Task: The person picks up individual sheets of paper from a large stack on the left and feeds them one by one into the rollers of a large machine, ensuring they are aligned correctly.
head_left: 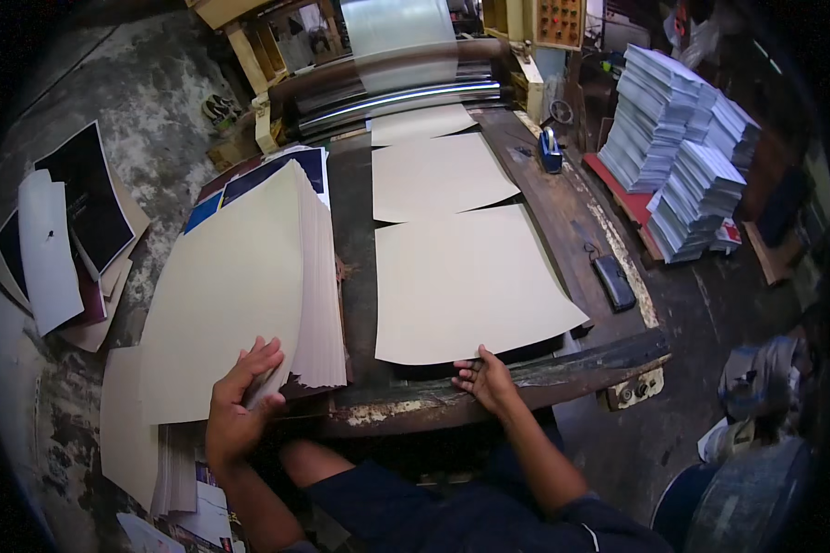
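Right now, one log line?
left hand: lifting top beige paper sheet off stack | right hand: fingertips on flat beige sheet, worn table

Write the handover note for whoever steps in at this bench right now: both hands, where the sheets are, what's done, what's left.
Left hand: fingers on the near corner of the tall stack of beige sheets, lifting the top sheet's edge.
Right hand: open, fingertips at the near edge of the nearest beige sheet on the worn feed table.
Done: three sheets lie in a row on the table; the farthest sheet is at the rollers.
Left: the stack is still thick, so most sheets remain unfed.
Nearby: finished bundles stacked at right, loose sheets on the floor at left.
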### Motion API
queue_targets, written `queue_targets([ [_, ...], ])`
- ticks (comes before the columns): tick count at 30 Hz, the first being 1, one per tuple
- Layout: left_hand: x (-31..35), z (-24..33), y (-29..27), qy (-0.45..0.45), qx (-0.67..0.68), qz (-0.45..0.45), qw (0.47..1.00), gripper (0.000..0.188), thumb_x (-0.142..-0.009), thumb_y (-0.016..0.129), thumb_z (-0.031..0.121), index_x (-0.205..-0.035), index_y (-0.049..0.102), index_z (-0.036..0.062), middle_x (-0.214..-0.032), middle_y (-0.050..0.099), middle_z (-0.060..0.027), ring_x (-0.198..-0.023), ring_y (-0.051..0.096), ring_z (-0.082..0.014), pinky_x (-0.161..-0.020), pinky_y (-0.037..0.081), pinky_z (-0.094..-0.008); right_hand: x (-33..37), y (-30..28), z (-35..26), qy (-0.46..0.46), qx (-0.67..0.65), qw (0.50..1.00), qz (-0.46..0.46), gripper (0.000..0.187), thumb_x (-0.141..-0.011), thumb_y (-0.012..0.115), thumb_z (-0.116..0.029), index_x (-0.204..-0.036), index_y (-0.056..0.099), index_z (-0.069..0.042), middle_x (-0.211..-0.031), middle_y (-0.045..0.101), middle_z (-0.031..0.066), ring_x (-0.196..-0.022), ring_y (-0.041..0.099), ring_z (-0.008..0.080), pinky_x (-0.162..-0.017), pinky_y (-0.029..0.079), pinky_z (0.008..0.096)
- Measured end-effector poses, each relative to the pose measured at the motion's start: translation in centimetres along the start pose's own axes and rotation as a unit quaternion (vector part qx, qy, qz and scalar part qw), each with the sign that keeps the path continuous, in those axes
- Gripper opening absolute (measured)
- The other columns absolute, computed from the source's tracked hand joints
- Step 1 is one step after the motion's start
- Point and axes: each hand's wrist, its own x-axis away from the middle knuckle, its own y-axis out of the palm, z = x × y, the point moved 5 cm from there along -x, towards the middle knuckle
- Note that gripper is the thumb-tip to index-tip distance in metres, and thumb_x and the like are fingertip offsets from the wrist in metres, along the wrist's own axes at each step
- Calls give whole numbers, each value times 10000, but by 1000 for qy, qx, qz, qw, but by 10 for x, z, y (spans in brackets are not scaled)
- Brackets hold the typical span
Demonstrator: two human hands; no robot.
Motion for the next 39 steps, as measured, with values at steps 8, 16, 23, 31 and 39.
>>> queue_targets([
  [8,27,-61,-37,-136,274,397,865,420,-996,513,296,-1095,629,-95,-1131,642,-158,-1051,576,-181,-981,402,-309,13,31,-1,-71,3,988,140,506,-1005,428,-353,-1413,277,-95,-1097,593,147,-871,576,233,-835,529,484],
  [16,10,63,-1,169,-42,181,968,407,-986,479,328,-765,703,69,-764,713,-59,-840,706,-225,-1109,233,-572,79,107,-50,-83,59,986,-130,550,-991,455,-360,-1435,341,-56,-1242,559,150,-943,598,211,-846,528,437],
  [23,17,98,39,234,-57,-74,968,356,-888,577,501,-766,730,204,-796,726,45,-1084,648,-205,-1150,41,-608,151,135,-73,-152,115,962,-195,858,-750,726,-416,-1371,365,54,-1301,488,200,-1126,551,303,-961,438,442],
  [31,17,70,6,181,-151,117,965,542,-742,676,599,-1031,714,142,-1141,682,-72,-1281,492,-359,-1123,128,-620,146,64,-14,8,134,987,-92,276,-895,589,-221,-1006,595,31,-749,644,125,-683,636,219,-651,501,322],
  [39,9,5,-4,-40,44,80,995,396,-817,745,325,-1056,697,13,-1112,682,-164,-1181,580,-329,-1033,399,-417,157,-13,63,108,166,980,-21,388,-962,536,-293,-1160,513,40,-954,637,168,-798,638,234,-710,563,403],
])
